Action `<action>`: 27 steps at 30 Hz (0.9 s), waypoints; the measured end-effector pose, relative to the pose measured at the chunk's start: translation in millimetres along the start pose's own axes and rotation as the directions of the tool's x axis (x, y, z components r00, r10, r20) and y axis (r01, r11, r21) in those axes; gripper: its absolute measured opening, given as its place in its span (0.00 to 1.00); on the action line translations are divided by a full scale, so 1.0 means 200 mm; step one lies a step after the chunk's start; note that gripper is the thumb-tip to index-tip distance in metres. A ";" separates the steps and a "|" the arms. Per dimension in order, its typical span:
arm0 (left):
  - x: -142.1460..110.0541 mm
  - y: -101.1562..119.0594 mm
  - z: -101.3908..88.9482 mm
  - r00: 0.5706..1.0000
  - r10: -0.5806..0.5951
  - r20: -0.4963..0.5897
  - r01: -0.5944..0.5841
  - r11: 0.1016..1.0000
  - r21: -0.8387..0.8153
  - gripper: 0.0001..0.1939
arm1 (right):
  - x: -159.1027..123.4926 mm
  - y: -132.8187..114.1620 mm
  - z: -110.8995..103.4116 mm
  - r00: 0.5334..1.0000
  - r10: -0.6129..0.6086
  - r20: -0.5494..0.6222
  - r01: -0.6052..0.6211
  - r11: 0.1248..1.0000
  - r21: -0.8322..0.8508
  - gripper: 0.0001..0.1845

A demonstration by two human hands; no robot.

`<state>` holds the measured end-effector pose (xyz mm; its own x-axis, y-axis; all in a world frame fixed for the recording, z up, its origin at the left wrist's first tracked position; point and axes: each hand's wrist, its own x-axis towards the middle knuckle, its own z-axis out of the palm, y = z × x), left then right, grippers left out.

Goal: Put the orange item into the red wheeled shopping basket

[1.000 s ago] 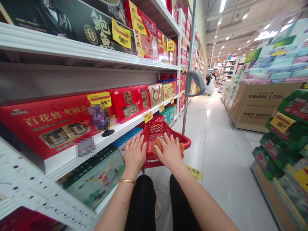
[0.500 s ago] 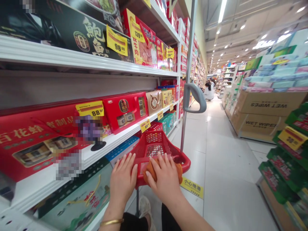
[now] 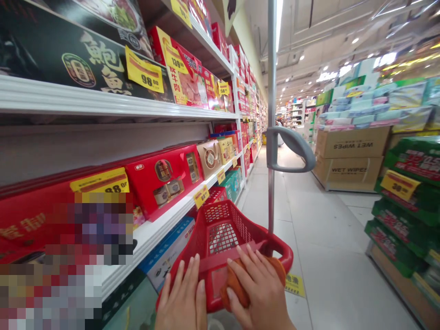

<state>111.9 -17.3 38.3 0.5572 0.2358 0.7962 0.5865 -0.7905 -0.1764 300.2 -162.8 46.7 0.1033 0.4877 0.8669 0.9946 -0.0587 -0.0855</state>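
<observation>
My left hand (image 3: 182,300) rests on the near rim of a red plastic shopping basket (image 3: 227,224), its fingers spread and pointing forward. My right hand (image 3: 256,293) presses an orange soft item (image 3: 235,286) against the basket's right side, with the fingers curled over it. The item looks like cloth, but its exact kind is unclear. The lower edge of the picture cuts off both hands. Beyond them the basket's mesh floor shows, with nothing visible inside.
A metal cart pole (image 3: 271,91) with a grey handle (image 3: 292,149) rises ahead. Left stand white shelves (image 3: 103,105) of red gift boxes; a pixelated patch (image 3: 68,256) hides part. Right stand wet wipes cartons (image 3: 349,158) and green packs (image 3: 402,215) beside the tiled aisle floor (image 3: 330,238).
The basket and both hands have dropped lower in the view. The shelves and their price tags have slid left and appear closer, and the seated person in white no longer shows down the aisle.
</observation>
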 end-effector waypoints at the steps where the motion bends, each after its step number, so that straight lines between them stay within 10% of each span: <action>1: 0.00 0.00 0.00 1.000 0.000 0.001 0.000 1.000 -0.010 0.39 | 0.00 -0.01 0.00 1.000 0.015 0.000 -0.015 1.000 -0.013 0.30; 17: 0.12 0.16 -0.18 0.926 -0.264 0.272 0.288 0.956 -0.055 0.25 | 0.01 -0.01 -0.05 0.991 0.065 0.120 -0.067 0.998 0.012 0.23; 27: 0.11 0.19 -0.22 0.928 -0.278 0.246 0.302 0.951 -0.065 0.26 | 0.01 -0.06 -0.12 0.946 0.161 0.282 -0.160 0.987 -0.030 0.27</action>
<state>120.3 -67.1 74.7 0.4992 0.5780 0.6456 0.6880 -0.7173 0.1102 288.8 -181.3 61.2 0.2609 0.6976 0.6672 0.9646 -0.1616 -0.2082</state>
